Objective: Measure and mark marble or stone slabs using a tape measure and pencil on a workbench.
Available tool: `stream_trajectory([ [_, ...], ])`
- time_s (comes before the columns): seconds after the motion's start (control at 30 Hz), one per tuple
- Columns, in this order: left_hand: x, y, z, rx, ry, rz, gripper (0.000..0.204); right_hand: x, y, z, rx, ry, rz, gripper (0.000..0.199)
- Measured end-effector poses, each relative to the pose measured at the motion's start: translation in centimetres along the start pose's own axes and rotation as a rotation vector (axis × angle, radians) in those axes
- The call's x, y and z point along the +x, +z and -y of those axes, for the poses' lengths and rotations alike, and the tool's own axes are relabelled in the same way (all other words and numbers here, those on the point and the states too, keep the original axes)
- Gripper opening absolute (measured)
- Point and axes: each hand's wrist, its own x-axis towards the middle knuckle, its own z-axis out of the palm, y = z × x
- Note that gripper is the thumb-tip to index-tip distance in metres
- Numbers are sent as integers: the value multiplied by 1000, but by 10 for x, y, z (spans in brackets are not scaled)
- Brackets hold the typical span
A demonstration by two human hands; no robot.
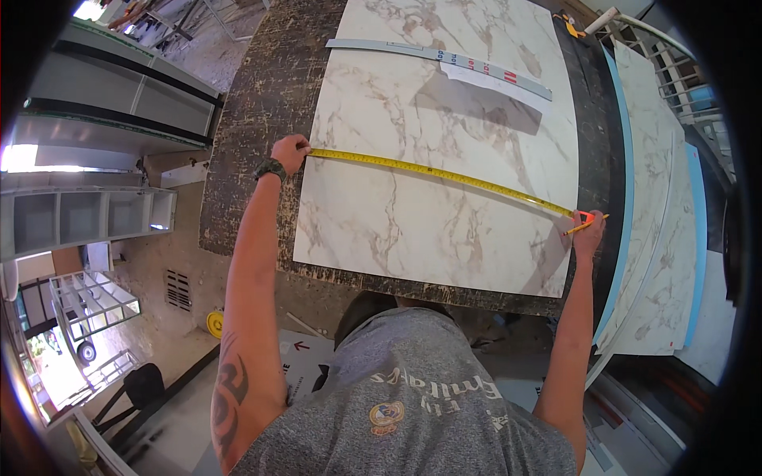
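Note:
A yellow tape measure blade [432,170] stretches across a white marble-patterned panel [373,226], slanting down to the right. At the panel's left edge, my left hand [291,154] pinches the end of the tape. By the right edge my right hand [588,236] is closed around the orange case [584,217] of the tape measure. A thin yellow-orange pencil [570,231] also sticks out from those fingers. Farther up, a long grey metal strip [413,51] with printing lies across the panel, and a white piece [484,82] shows along its lower side.
The panel rests on a dark, worn worktable [246,119]. More marble-patterned sheets [655,262] with blue edges lean at the right, near a white metal rack [675,59]. Grey cabinets [119,99] stand at the left, and a floor drain grate [178,289] lies below them.

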Motion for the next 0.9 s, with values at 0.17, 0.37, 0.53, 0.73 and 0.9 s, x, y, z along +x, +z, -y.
stream_trajectory([
  [0.17,1,0,-3,-40,21,-15,11,13,13,14,19,-12,42,45],
  [0.37,-7,10,1,-51,13,-76,13,17,22,19,56,-10,67,46],
  [0.53,-6,25,-4,-2,26,-184,15,18,31,-1,49,-57,38,45],
  [0.73,-14,32,0,-79,-16,-274,13,34,22,8,62,78,120,45],
  [0.9,-20,48,-8,-185,-66,-373,16,38,22,-24,15,54,58,46],
])
